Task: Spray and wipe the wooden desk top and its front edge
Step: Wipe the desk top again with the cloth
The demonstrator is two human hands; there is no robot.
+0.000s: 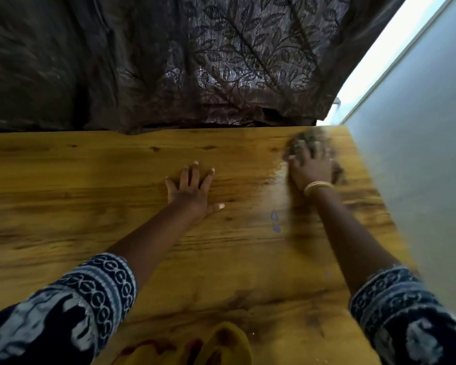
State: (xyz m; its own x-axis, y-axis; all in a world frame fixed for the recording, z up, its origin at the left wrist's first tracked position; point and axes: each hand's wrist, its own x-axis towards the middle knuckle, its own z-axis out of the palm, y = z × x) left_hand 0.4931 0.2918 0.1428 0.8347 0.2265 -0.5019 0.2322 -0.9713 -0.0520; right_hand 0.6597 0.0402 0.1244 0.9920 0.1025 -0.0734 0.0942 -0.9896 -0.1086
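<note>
Right hand (pixel 311 169) presses dark, soft, crumpled cloth (pixel 307 139) at yellow wooden bench (pixel 90 180) far right; limp, best bunched under fingers. Left hand (pixel 192 191) flat, released.

Left hand (pixel 192 191) flat, fingers spread, right hand (pixel 311 167) blurred, arms outstretched

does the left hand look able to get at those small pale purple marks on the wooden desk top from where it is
Probably yes. The left hand lies flat and open on the wooden desk top, holding nothing, and the small pale purple marks sit just to its right. Only bare wood lies between; the right hand wipes with a dark cloth farther back.
</note>
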